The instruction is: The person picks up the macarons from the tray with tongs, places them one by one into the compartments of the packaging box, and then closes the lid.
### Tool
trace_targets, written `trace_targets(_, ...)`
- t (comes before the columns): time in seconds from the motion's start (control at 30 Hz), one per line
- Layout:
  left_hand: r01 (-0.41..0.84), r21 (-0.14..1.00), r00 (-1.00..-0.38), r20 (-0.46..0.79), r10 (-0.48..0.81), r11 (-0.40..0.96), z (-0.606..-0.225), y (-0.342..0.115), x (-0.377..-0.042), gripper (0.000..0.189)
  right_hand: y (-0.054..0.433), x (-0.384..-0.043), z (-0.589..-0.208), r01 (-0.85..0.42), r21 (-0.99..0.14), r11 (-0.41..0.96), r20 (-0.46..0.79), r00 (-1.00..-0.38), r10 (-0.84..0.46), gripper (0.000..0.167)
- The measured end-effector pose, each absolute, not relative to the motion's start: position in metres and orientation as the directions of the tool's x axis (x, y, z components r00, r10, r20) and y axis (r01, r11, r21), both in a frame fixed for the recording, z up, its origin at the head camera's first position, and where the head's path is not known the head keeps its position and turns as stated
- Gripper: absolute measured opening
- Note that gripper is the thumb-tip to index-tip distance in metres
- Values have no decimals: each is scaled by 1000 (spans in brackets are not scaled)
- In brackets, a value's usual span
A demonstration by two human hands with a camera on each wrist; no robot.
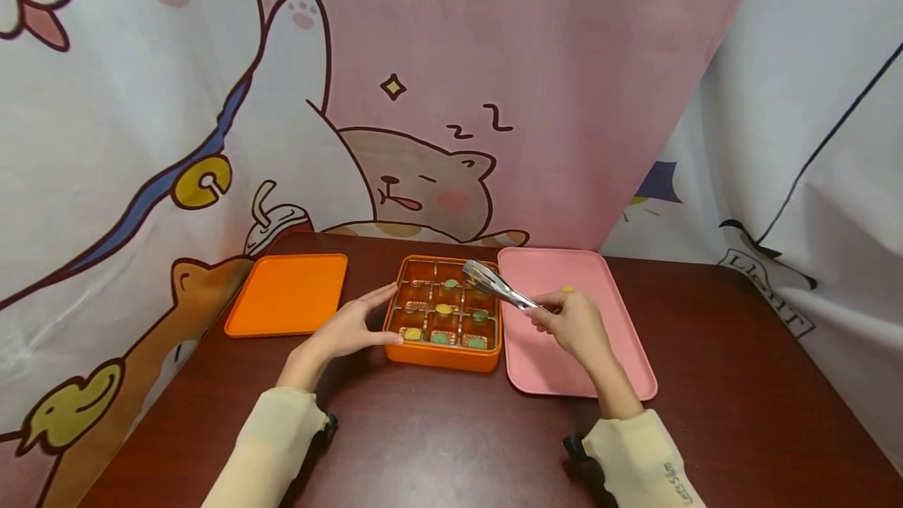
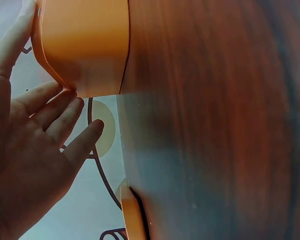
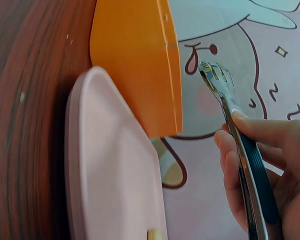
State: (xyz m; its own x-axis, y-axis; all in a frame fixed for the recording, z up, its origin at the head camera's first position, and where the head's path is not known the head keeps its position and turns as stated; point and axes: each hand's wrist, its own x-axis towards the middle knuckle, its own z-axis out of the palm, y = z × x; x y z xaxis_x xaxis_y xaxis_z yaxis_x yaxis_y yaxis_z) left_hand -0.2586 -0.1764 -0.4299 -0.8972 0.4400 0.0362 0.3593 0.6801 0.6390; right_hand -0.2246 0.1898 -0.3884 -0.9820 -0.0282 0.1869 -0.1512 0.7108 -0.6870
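An orange box (image 1: 443,357) with a clear divided insert holds small yellow and green pieces in several compartments. My left hand (image 1: 353,325) touches the box's left side, fingers straight and thumb along the front left corner. In the left wrist view, the fingertips meet the box wall (image 2: 85,45). My right hand (image 1: 574,324) grips metal tongs (image 1: 497,284), their tips above the box's far right compartments. In the right wrist view, the tongs (image 3: 235,125) have dark handle grips and their tips lie close together; whether anything is between them, I cannot tell.
Right of the box lies a pink tray (image 1: 546,367), with a small yellow piece (image 1: 567,288) partly hidden behind my right hand. An orange lid-like tray (image 1: 289,295) lies at the left. A patterned curtain (image 1: 564,100) hangs behind the dark wooden table (image 1: 437,437).
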Motion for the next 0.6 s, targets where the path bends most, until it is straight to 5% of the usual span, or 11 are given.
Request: trace_targets(0.6,369,644,-895,51,444,670,-430,-176,-260,92,140,-233,-392,-153,-738,658,108,-988,-109,14)
